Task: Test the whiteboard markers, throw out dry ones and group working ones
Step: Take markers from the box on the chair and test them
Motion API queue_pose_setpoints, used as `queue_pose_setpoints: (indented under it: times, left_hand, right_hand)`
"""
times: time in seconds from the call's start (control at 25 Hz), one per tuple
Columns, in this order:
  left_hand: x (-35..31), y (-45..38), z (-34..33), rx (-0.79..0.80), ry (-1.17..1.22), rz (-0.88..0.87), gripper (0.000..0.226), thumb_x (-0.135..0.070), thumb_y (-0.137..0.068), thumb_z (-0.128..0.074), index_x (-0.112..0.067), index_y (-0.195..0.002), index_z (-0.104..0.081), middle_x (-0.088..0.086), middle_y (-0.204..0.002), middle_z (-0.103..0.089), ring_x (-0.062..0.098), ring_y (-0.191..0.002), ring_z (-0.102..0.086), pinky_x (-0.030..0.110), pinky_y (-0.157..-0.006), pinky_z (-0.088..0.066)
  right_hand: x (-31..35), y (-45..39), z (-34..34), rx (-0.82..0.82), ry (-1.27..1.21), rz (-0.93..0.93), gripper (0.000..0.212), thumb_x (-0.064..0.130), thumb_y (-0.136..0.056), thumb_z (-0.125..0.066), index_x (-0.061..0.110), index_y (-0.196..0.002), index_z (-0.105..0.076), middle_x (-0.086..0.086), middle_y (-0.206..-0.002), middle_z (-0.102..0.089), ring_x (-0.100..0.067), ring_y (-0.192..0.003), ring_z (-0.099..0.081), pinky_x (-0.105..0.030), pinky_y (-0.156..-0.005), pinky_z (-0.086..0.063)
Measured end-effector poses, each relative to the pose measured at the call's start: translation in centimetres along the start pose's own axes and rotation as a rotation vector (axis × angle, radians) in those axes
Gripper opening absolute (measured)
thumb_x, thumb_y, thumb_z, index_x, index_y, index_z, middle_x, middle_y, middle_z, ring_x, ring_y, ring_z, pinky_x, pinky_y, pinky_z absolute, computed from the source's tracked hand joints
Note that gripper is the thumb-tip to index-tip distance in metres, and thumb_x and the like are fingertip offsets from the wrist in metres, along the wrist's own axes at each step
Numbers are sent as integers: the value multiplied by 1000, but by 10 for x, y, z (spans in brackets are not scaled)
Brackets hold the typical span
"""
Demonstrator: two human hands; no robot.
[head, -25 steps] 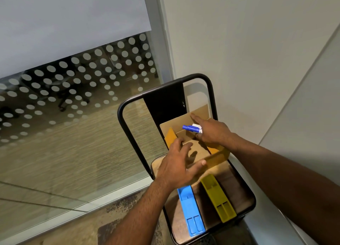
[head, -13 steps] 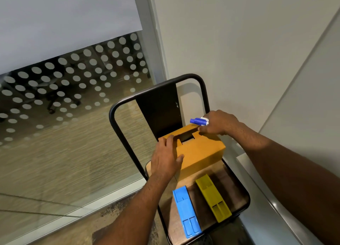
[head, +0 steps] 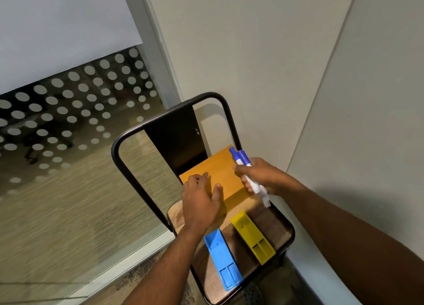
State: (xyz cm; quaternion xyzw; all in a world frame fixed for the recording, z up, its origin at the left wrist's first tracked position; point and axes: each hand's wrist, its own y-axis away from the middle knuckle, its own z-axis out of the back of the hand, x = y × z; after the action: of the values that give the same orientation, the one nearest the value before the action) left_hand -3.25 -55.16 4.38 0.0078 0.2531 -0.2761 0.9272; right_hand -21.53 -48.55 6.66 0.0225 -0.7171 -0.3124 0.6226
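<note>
An orange cardboard box with its flaps closed sits at the back of a chair seat. My left hand lies flat on the box's near left part, fingers straight. My right hand grips two white markers with blue caps over the box's right edge; the caps point up and away, the white barrels stick out below the fist. On the seat nearer me lie a blue tray and a yellow tray, both long and narrow; nothing shows inside them.
The black metal chair with a wooden seat stands in a corner. A pale wall runs behind and to the right. A glass partition with a dotted film is on the left. Below the chair's front edge shows a dark perforated object.
The open box flaps were pushed shut and my left hand now lies flat on top. My right hand turned the markers upright and drew back to the box's right edge.
</note>
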Motion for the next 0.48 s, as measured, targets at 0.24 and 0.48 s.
queue_pose_setpoints:
  times: [0.24,0.48]
  left_hand:
    - [-29,28,11,187,580,135,45,-40,-94,-56,-22,-135,-50,0,-115,-61,11,-100,-58,26,-81,-48]
    - [-43,75,15,634,1019,284,60,-46,-88,-62,-39,-142,-36,0,-134,-55,14,-110,-60,33,-92,-50]
  right_hand:
    - [-26,72,-19,85,-471,-214,25,31,-98,-53,9,-87,-59,-3,-57,-46,-13,-42,-44,-20,-40,-40]
    - [-62,166,-55,88,-575,-240,26,32,-97,-55,8,-91,-64,-6,-65,-60,-14,-48,-59,-26,-47,-54]
